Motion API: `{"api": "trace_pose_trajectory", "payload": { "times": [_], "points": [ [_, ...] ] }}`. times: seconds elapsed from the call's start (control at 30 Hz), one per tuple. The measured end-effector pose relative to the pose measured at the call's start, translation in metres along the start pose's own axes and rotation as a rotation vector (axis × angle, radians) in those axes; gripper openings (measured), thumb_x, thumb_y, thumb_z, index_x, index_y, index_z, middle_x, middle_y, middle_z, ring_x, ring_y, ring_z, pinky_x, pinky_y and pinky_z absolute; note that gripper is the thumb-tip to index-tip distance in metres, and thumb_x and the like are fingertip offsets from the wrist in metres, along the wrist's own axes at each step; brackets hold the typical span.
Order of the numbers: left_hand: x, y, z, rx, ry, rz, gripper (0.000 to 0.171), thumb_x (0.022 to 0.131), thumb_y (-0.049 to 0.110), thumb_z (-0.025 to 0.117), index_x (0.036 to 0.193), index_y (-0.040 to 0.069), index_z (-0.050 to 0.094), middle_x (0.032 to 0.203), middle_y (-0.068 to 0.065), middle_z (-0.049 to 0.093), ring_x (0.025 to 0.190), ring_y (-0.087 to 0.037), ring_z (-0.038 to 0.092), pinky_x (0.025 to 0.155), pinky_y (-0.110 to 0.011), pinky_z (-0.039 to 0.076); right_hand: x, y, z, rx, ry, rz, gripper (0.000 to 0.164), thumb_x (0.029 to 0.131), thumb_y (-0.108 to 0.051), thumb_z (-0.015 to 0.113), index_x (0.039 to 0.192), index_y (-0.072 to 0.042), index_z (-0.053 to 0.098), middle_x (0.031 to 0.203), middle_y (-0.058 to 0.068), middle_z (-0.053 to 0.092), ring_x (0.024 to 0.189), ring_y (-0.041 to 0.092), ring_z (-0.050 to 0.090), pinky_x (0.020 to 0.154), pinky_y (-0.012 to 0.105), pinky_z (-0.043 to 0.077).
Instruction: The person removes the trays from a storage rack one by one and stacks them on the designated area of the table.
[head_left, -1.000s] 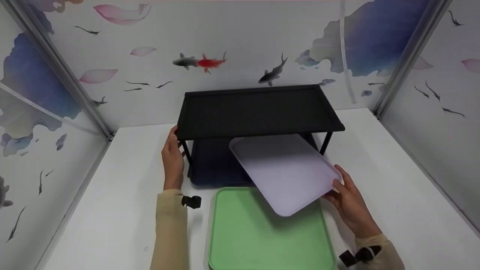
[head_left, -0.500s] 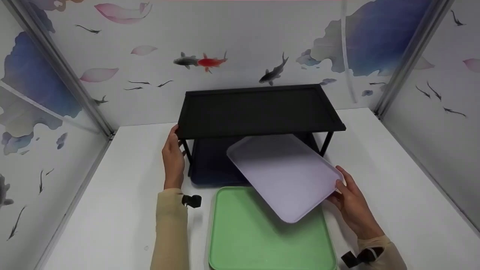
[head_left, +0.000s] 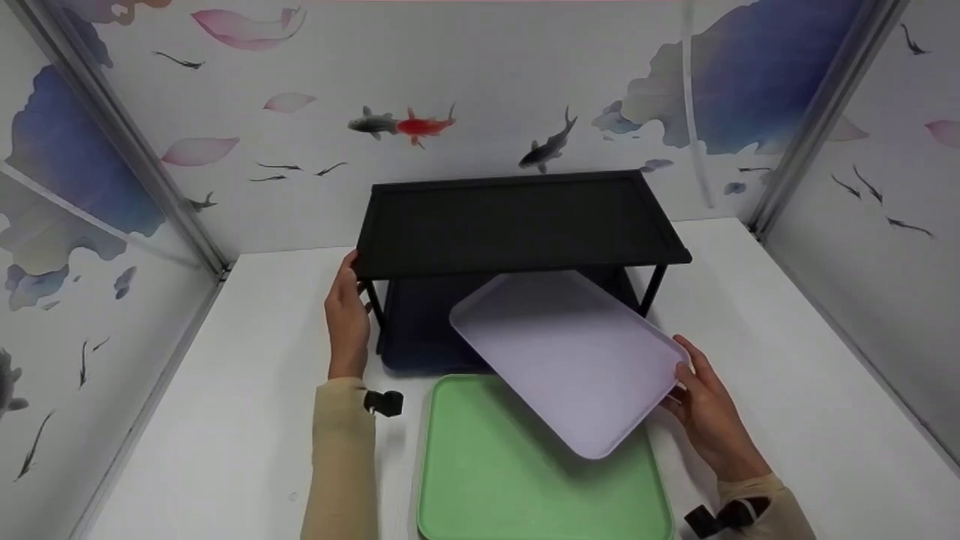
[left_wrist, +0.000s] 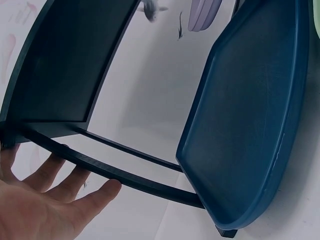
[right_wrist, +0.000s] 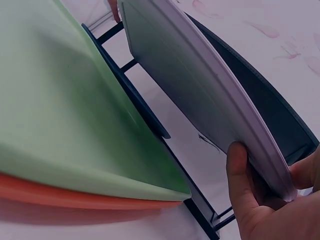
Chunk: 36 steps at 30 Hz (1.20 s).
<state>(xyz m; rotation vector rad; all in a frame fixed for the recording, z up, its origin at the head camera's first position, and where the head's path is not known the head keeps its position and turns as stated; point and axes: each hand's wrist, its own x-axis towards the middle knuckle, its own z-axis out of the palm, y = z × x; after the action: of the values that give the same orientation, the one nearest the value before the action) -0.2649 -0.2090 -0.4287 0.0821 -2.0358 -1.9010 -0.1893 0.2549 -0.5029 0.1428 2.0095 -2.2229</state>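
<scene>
A lavender tray [head_left: 570, 360] is tilted, its far end beneath the top of a black rack [head_left: 517, 221] and its near corner over a green tray [head_left: 540, 487]. My right hand [head_left: 712, 412] pinches its right corner; in the right wrist view the thumb and fingers lie on opposite faces of the lavender tray [right_wrist: 200, 75]. My left hand [head_left: 347, 322] is at the rack's left front corner. In the left wrist view its straight, spread fingers [left_wrist: 100, 192] touch the rack's leg [left_wrist: 145, 184]. On the rack's lower level lies a dark blue tray [head_left: 427, 330].
An orange tray [right_wrist: 75, 197] shows under the green one in the right wrist view. The white table [head_left: 247, 420] is bounded by printed panels behind and at both sides, with metal posts [head_left: 142, 157] at the corners.
The lavender tray has moved a little toward me and turned, its near corner shifting right and down. My right hand went with it, slightly right and down. The left hand and rack stayed put.
</scene>
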Motion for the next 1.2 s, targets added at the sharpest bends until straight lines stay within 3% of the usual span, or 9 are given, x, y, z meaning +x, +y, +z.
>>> {"api": "trace_pose_trajectory", "payload": {
  "times": [0.37,0.7,0.97,1.2],
  "points": [
    [0.001,-0.002,0.001,-0.008,0.007,0.002,0.050,0.114,0.036,0.027,0.160,0.019,0.038,0.165,-0.004,0.034,0.152,-0.027,0.031,0.120,-0.052,0.031,-0.001,0.001,-0.001,-0.013,-0.016,-0.004,0.059,0.113,-0.039,0.033,0.165,-0.025,0.010,0.149,0.003,0.034,0.120,0.007,0.055,0.099,0.022,0.050],
    [0.003,-0.004,0.004,-0.046,-0.009,0.042,0.051,0.115,0.033,0.026,0.161,0.014,0.033,0.168,-0.005,0.029,0.155,-0.019,0.024,0.126,-0.040,0.022,-0.003,0.000,0.001,-0.043,-0.025,-0.016,0.061,0.112,-0.043,0.035,0.166,-0.025,0.011,0.153,0.006,0.032,0.123,0.006,0.054,0.099,0.020,0.048],
    [0.018,-0.033,0.001,-0.098,0.007,0.043,0.051,0.113,0.042,0.025,0.156,0.020,0.043,0.165,-0.001,0.034,0.152,-0.023,0.031,0.122,-0.051,0.029,-0.003,0.001,0.001,-0.051,-0.020,-0.016,0.058,0.112,-0.041,0.033,0.165,-0.025,0.014,0.150,0.003,0.036,0.122,0.006,0.054,0.099,0.020,0.048],
    [0.021,-0.039,0.003,-0.120,0.034,0.045,0.053,0.111,0.053,0.029,0.151,0.025,0.049,0.162,0.002,0.039,0.150,-0.025,0.035,0.121,-0.053,0.030,-0.002,0.001,0.000,-0.062,-0.030,-0.020,0.059,0.112,-0.043,0.033,0.165,-0.025,0.016,0.148,0.002,0.037,0.121,0.006,0.054,0.099,0.021,0.048]
  ]
}}
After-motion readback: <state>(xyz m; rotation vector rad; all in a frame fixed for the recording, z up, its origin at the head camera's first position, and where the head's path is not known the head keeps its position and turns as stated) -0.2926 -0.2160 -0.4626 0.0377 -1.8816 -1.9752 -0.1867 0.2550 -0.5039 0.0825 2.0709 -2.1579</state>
